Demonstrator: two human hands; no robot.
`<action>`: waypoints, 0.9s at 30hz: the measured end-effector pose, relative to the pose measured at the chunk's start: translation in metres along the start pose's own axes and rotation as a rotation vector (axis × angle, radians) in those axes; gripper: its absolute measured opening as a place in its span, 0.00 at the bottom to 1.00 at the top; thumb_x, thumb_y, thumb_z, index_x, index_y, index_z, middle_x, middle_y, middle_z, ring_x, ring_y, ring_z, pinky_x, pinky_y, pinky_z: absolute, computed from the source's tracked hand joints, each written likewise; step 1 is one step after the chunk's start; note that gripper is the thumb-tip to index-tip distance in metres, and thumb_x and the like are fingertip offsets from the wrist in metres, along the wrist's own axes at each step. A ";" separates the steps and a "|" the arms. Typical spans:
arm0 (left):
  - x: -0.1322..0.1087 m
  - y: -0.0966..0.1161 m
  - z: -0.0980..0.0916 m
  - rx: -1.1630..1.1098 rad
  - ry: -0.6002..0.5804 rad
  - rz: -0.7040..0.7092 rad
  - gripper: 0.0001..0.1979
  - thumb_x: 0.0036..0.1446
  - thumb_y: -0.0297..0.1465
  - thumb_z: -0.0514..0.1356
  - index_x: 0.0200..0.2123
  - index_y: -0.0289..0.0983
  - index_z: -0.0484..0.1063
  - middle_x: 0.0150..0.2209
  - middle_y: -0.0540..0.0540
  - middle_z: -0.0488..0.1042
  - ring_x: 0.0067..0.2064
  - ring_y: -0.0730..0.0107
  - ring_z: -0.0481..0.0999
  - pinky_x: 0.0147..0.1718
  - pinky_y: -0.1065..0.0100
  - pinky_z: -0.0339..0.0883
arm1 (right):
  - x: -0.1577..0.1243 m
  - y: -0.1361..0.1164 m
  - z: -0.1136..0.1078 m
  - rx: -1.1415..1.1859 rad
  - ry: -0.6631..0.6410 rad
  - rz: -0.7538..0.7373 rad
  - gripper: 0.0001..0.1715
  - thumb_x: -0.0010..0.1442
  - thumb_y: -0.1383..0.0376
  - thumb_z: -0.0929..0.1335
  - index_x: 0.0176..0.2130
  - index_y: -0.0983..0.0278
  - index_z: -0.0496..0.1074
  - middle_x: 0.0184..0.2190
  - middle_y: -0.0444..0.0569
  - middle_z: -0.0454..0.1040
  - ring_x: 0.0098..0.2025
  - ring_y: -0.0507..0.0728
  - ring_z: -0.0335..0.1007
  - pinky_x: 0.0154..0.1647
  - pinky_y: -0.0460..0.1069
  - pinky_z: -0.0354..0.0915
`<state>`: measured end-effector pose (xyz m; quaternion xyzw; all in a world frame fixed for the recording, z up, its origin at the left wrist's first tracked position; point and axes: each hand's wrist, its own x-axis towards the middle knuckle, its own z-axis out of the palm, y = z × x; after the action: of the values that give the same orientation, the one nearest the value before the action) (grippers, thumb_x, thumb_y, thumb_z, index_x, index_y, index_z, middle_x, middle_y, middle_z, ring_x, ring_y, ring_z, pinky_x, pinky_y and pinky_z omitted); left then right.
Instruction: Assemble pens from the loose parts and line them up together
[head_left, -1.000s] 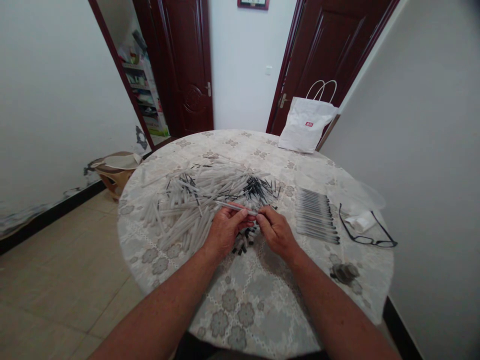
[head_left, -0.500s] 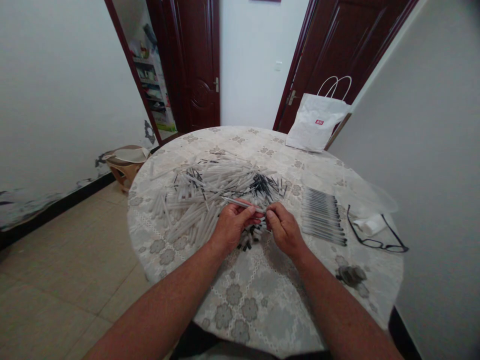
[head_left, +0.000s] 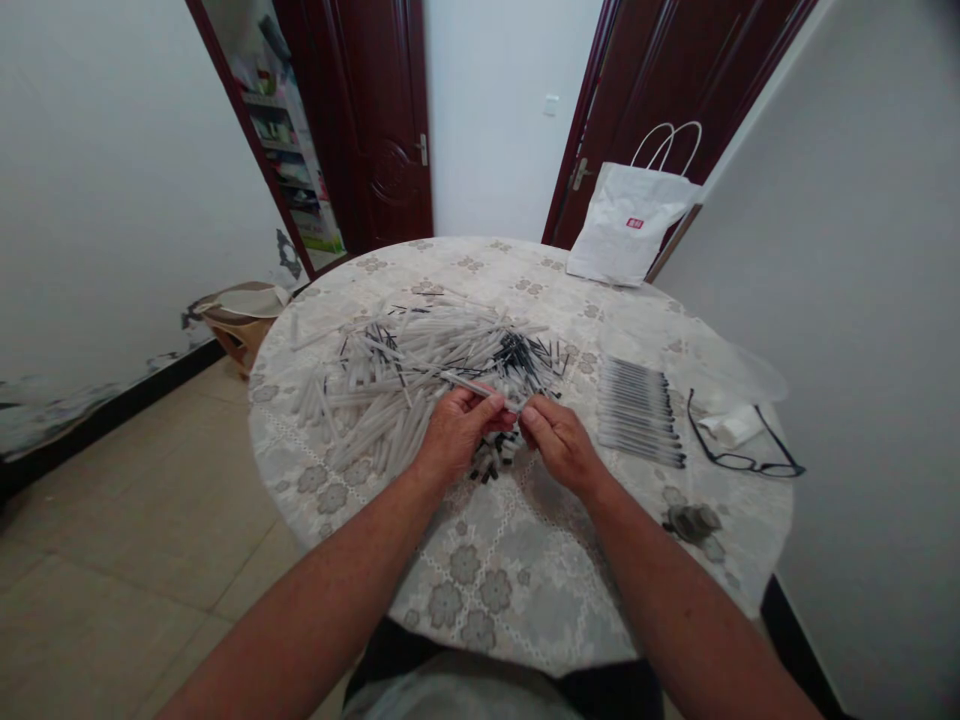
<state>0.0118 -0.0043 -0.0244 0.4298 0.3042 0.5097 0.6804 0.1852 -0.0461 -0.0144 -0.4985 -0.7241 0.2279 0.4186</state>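
Observation:
My left hand point(head_left: 457, 432) is closed around a slim, clear pen point(head_left: 466, 384), which slants up to the left across the fingers. At the pen's right end, my right hand point(head_left: 559, 440) is pinched shut; its fingertips hide that end. Behind and left of both hands spreads a heap of whitish pen barrels point(head_left: 382, 430). Thin black pieces point(head_left: 521, 352) lie bunched on the heap's right side. Just below the hands are several short black-ended pieces point(head_left: 491, 460). To the right, dark-ended pens point(head_left: 637, 410) lie side by side in a neat row.
Black-framed glasses point(head_left: 739, 462) rest at the right beside a white roll or wad point(head_left: 735, 428) and clear plastic film point(head_left: 750, 370). A small dark grey object point(head_left: 694, 522) sits nearer. At the back stands a white paper bag point(head_left: 630, 225). A patterned cloth point(head_left: 480, 600) covers the round table.
The whole view has shifted slightly, so the table sits a little higher in the picture. Both hands keep their closed grip at the pen, and the heap and row look the same.

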 end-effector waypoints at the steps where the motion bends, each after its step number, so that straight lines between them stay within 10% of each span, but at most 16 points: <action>1: 0.000 0.002 0.000 0.055 -0.004 0.017 0.17 0.52 0.41 0.71 0.36 0.36 0.74 0.31 0.46 0.80 0.31 0.65 0.80 0.36 0.63 0.76 | 0.000 0.000 0.001 -0.015 0.010 -0.007 0.18 0.71 0.54 0.61 0.34 0.60 0.69 0.25 0.43 0.69 0.28 0.54 0.64 0.33 0.49 0.59; 8: -0.012 0.022 0.004 0.504 -0.021 0.132 0.14 0.58 0.44 0.65 0.34 0.38 0.77 0.23 0.49 0.76 0.25 0.68 0.74 0.27 0.68 0.67 | 0.003 0.007 -0.005 -0.142 0.222 -0.110 0.14 0.70 0.57 0.63 0.42 0.60 0.76 0.35 0.49 0.77 0.37 0.58 0.72 0.43 0.50 0.65; 16: -0.011 0.014 0.013 1.309 -0.278 0.433 0.09 0.61 0.28 0.60 0.44 0.41 0.78 0.43 0.43 0.78 0.44 0.59 0.77 0.47 0.62 0.68 | 0.012 0.044 -0.040 -0.246 0.710 0.011 0.17 0.69 0.58 0.64 0.48 0.64 0.76 0.39 0.52 0.79 0.40 0.59 0.75 0.47 0.53 0.68; 27: 0.000 -0.014 0.040 1.908 -0.351 0.317 0.11 0.66 0.28 0.53 0.42 0.40 0.76 0.44 0.41 0.73 0.44 0.58 0.75 0.38 0.63 0.67 | 0.012 0.044 -0.040 -0.332 0.686 -0.088 0.15 0.70 0.61 0.63 0.48 0.63 0.75 0.42 0.53 0.80 0.45 0.60 0.76 0.50 0.53 0.69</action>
<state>0.0522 -0.0169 -0.0194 0.9045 0.4214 0.0644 0.0069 0.2398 -0.0209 -0.0213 -0.5755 -0.5895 -0.0909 0.5595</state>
